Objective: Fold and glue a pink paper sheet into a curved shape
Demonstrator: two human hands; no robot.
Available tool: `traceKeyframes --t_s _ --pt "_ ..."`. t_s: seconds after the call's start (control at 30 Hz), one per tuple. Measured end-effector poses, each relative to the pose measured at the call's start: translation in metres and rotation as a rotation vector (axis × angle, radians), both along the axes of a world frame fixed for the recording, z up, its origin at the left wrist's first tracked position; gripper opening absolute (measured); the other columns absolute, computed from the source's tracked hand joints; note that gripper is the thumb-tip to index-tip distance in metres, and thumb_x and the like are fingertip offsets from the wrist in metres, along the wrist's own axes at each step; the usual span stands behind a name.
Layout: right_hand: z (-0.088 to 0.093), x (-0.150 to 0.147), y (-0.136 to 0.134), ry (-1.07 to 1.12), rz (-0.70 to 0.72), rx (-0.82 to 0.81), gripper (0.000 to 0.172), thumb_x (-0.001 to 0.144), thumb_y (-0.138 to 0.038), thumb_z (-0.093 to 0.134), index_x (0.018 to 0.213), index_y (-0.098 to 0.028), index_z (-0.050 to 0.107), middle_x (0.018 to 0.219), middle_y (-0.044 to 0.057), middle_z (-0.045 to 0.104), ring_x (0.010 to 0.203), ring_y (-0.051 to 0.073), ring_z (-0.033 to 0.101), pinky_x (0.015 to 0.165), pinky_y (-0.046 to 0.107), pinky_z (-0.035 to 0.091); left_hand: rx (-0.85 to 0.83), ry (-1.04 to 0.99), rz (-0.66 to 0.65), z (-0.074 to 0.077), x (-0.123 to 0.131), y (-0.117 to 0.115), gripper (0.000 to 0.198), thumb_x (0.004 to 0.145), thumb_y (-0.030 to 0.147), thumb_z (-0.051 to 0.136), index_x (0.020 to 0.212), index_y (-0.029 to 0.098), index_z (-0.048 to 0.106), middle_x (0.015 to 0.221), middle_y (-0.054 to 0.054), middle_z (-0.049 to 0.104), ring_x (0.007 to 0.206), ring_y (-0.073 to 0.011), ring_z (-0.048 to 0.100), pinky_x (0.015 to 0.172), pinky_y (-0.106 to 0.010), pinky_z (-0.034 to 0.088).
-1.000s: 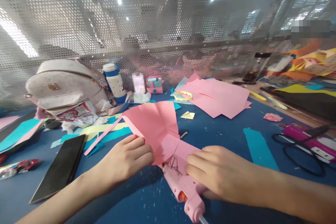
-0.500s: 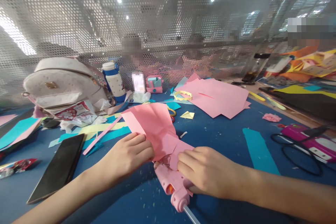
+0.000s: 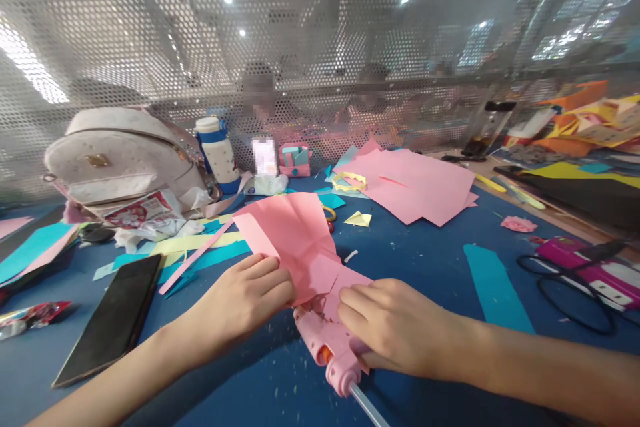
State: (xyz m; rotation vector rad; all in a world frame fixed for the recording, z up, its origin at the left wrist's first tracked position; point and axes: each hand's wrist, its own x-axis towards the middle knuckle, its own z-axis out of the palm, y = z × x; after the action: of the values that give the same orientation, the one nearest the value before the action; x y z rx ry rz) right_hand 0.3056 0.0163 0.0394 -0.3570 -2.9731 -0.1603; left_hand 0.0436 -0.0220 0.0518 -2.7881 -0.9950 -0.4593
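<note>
A pink glue gun is under and beside my right hand, its nozzle toward the paper and a clear glue stick jutting from its rear. The curled fingers of that hand close around the gun's handle side, mostly hidden, and also press against a flap of the pink paper. My left hand is closed on the lower left edge of a creased sheet of pink paper, which stands bent up from the table. The nozzle tip meets the paper's lower edge between both hands.
A black phone lies left of my forearm, near paper strips. Behind stand a white backpack and a bottle. Pink sheets lie at back right, a blue strip and magenta power strip at right.
Both hands keep their hold with barely any movement. The top of the pink paper has risen slightly, and the glue gun's rear has shifted a little up and to the right.
</note>
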Motion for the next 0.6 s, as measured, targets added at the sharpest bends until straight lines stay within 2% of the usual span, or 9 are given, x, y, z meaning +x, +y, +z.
traceKeyframes --t_s 0.23,0.6 --pt "0.004 0.005 0.000 0.010 -0.004 -0.032 0.034 0.092 -0.050 0.056 0.081 -0.017 0.054 0.076 0.000 0.061 0.064 0.017 0.054 0.051 0.033 0.028 0.009 0.002 -0.001 0.000 0.000 -0.001 0.028 0.105 0.020 0.030 0.086 0.018 0.051 0.080 -0.002 0.058 0.071 -0.0175 0.045 0.065 -0.032 0.031" --pt "0.014 0.015 -0.003 -0.044 -0.042 -0.064 0.029 0.085 -0.044 0.068 0.080 -0.019 0.055 0.074 -0.002 0.057 0.062 0.016 0.052 0.051 0.033 0.023 -0.013 0.010 0.005 0.000 0.000 -0.001 0.030 0.105 0.021 0.030 0.087 0.017 0.054 0.081 -0.003 0.059 0.071 -0.0182 0.047 0.065 -0.032 0.033"
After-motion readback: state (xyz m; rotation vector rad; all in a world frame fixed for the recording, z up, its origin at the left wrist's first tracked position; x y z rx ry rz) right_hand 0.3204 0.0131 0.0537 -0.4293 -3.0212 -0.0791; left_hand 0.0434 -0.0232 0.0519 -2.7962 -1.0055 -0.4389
